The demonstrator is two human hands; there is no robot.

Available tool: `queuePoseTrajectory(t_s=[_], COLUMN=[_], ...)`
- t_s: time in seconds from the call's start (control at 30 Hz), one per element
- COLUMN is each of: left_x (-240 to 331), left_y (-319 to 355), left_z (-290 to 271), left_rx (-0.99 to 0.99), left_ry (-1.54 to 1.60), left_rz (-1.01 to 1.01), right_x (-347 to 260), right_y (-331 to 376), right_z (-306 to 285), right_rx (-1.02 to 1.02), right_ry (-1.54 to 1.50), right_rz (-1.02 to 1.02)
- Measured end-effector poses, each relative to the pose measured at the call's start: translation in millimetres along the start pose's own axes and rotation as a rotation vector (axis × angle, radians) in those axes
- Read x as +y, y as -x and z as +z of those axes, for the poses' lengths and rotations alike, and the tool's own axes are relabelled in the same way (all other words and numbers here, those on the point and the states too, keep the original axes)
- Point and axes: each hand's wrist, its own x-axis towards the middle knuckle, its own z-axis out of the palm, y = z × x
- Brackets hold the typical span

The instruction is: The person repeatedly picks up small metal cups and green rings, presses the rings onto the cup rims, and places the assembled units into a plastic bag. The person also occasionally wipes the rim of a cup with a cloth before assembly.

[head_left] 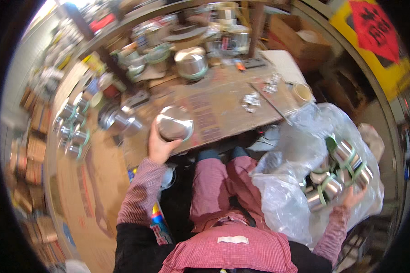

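Observation:
My left hand (158, 144) is wrapped round a shiny steel container (175, 123) with a pale green rim, held above the work table's front edge. At the right, my right hand (352, 198) reaches into a clear plastic bag (282, 182). Its fingers close on a similar steel container (363, 174) with a green rim; blur hides part of the grip. Several more such containers (332, 186) lie jumbled in the bag, tilted different ways.
A cardboard-covered table (223, 109) bears a rod (271, 103), crumpled foil bits (251, 101) and a larger steel pot (191, 63). Several green-rimmed containers (73, 123) stand grouped at the left. A spray can (159, 225) is beside my left arm. Metal shelf framing crosses above.

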Motion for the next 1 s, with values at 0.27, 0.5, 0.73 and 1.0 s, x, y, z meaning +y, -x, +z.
queuePoseTrajectory(t_s=[0.27, 0.5, 0.73, 1.0], left_x=[23.7, 22.2, 14.2, 12.1], left_y=[17.6, 16.3, 0.3, -29.4], left_z=[19.6, 19.0, 8.0, 5.5], left_rx=[0.157, 0.143, 0.093, 0.052], left_ry=[-0.713, -0.598, -0.364, 0.158], left_rz=[0.671, 0.488, 0.202, -0.186], right_x=[-93.0, -262.3, -398.1, -518.5], right_y=[-5.3, 35.9, 92.5, 160.2], right_z=[10.2, 98.7, 205.4, 418.1], right_rx=[0.127, -0.267, -0.772, -0.913], right_ry=[0.168, -0.105, -0.377, -0.766], right_rz=[-0.297, -0.639, -0.86, -0.543])
